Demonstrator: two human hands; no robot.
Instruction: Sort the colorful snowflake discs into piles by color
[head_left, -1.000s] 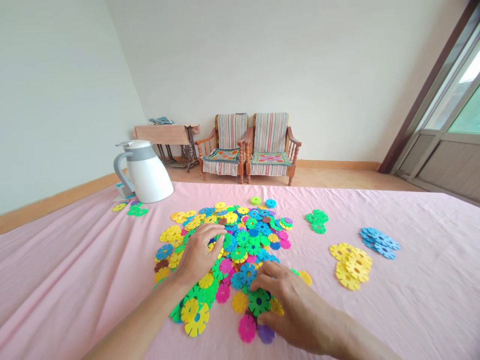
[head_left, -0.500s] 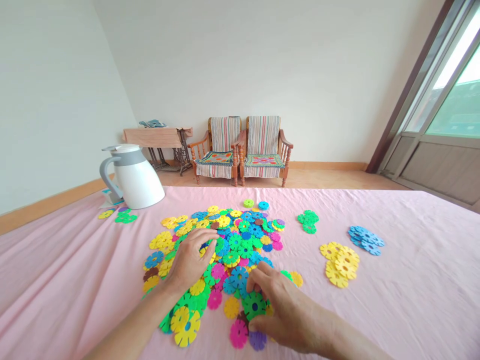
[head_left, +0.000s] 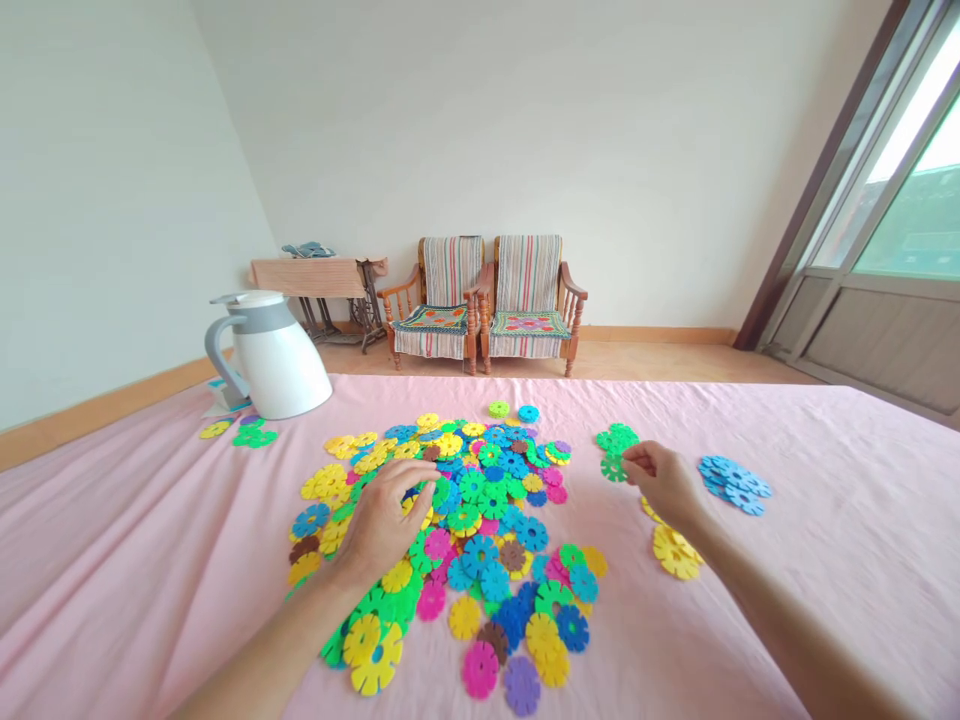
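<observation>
A heap of flat plastic flower-shaped discs (head_left: 480,500) in several colours lies on the pink cloth (head_left: 825,560). My left hand (head_left: 386,520) rests on the heap's left side, fingers curled over the discs. My right hand (head_left: 664,483) is out to the right, pinching a green disc (head_left: 613,467) at the near edge of a small green pile (head_left: 616,440). My right forearm lies over part of a yellow pile (head_left: 675,552). A blue pile (head_left: 733,482) sits just right of that hand.
A white jug with a grey handle (head_left: 270,352) stands at the back left, with a few yellow and green discs (head_left: 238,434) beside it. Beyond the cloth are two striped wooden armchairs (head_left: 484,300), a small table (head_left: 322,280) and a glass door (head_left: 892,220) at right.
My right hand has left the near side of the heap, carried a green disc to the right and reached the green pile. The left hand stays on the heap.
</observation>
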